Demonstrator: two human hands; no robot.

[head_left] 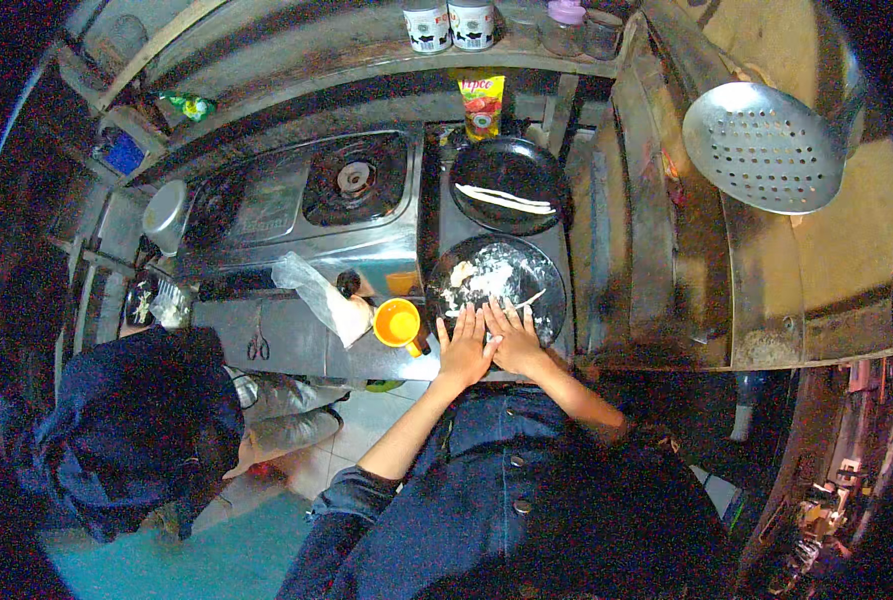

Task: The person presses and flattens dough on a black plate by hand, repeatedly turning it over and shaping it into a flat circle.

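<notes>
Side by side, my left hand (pixel 464 352) and my right hand (pixel 515 341) lie flat, fingers spread, over the near edge of a black round plate (pixel 555 289). White flour (pixel 495 274) and a small lump of dough (pixel 462 272) are on this plate. A thin dough strip (pixel 530 299) sticks out by my right fingertips; whether more dough lies under the hands is hidden. Behind it, a second black plate (pixel 502 161) bears long white dough strips (pixel 505 199). An orange cup (pixel 397 322) stands left of my left hand, beside a clear plastic bag of white powder (pixel 345 319).
A gas stove (pixel 296 247) stands at the back left, scissors (pixel 259 343) on the counter before it. A perforated metal skimmer (pixel 765 146) hangs at the right. A yellow pouch (pixel 481 109) stands behind the plates. Another person (pixel 138 435) is at the lower left.
</notes>
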